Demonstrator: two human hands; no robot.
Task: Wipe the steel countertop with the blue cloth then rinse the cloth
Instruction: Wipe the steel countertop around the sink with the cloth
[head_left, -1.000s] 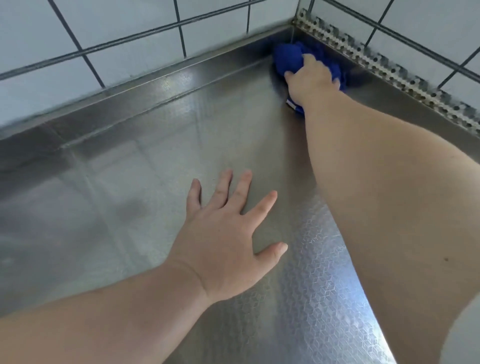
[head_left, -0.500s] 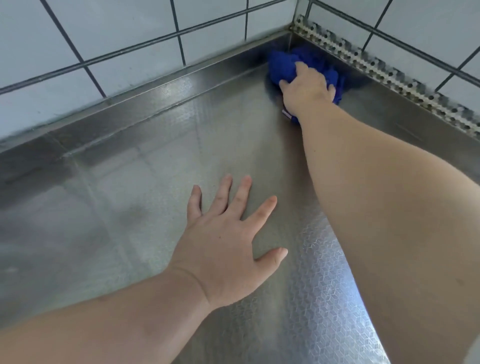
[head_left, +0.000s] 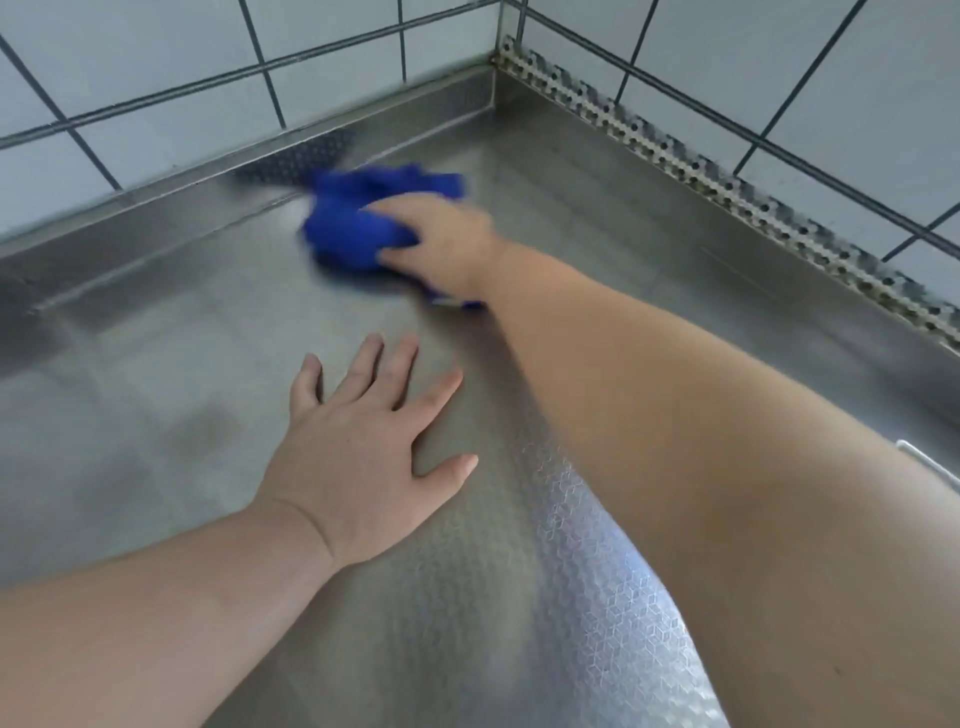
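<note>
A crumpled blue cloth (head_left: 353, 223) lies on the embossed steel countertop (head_left: 182, 364), close to the back upstand and left of the corner. My right hand (head_left: 441, 241) lies on top of the cloth's right part, fingers curled over it, pressing it to the steel; the cloth and hand are motion-blurred. My left hand (head_left: 358, 457) rests flat on the countertop nearer to me, fingers spread and straight, holding nothing.
White tiled walls (head_left: 156, 67) with dark grout meet in the far corner. A steel upstand (head_left: 130, 208) runs along the back wall and a perforated metal strip (head_left: 727, 176) runs along the right wall. A small white edge (head_left: 930, 462) shows at the right.
My right hand has dragged the blue cloth out of the far corner, leftward along the back upstand. My left hand has stayed planted on the countertop.
</note>
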